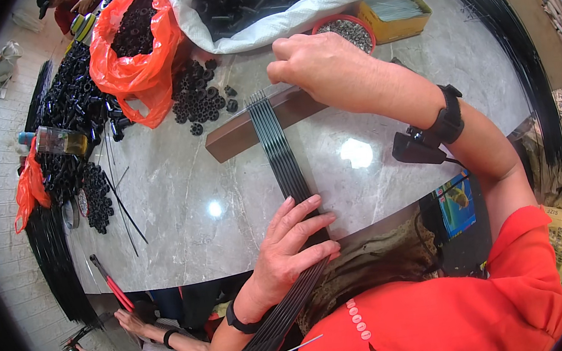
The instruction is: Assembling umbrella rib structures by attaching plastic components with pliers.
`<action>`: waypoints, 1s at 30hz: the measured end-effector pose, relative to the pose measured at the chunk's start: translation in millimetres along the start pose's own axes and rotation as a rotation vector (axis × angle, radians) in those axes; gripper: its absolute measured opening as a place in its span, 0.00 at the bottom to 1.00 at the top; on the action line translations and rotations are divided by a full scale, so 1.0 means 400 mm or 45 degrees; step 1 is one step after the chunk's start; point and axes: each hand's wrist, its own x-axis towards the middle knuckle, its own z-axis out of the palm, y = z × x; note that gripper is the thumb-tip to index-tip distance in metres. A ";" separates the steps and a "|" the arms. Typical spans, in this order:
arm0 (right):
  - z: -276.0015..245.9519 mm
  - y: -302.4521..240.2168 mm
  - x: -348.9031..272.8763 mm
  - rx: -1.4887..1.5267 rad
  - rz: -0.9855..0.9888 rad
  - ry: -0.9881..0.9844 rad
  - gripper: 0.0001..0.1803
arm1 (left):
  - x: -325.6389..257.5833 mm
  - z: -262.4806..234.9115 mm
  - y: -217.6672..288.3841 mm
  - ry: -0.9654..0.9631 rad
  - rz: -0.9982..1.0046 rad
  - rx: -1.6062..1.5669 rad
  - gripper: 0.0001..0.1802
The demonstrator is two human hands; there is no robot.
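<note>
A flat row of thin black rods (pixel 268 135) runs from my lap up over the table. Their narrow far ends rest across a long brown block (pixel 231 143). My left hand (pixel 287 249) lies over the row near the table's front edge, its fingers across the rods, keeping them side by side. Above the block's right part is my right hand (pixel 307 70), fingers curled closed; anything in them is hidden. Just beyond it stands a red bowl (pixel 371 29) of small metal pieces, partly covered by my hand and forearm. A thin pale rod (pixel 299 346) crosses the near ends of the row.
A white sack (pixel 226 44) of black parts and a yellow box (pixel 409 25) line the far side. An orange bag (pixel 108 63), loose black parts (pixel 197 95) and a jar (pixel 61 140) sit left. Another person's hand (pixel 136 324) is near red-handled pliers (pixel 119 292).
</note>
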 end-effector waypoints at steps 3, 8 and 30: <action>0.005 0.000 0.005 0.018 -0.008 0.001 0.09 | -0.001 -0.007 0.003 -0.010 -0.013 0.000 0.08; 0.012 0.013 0.006 0.046 -0.010 0.000 0.09 | 0.000 -0.004 0.001 -0.024 -0.008 0.001 0.07; 0.009 0.004 0.008 0.062 -0.007 -0.021 0.10 | 0.000 -0.007 0.005 -0.031 -0.019 -0.005 0.06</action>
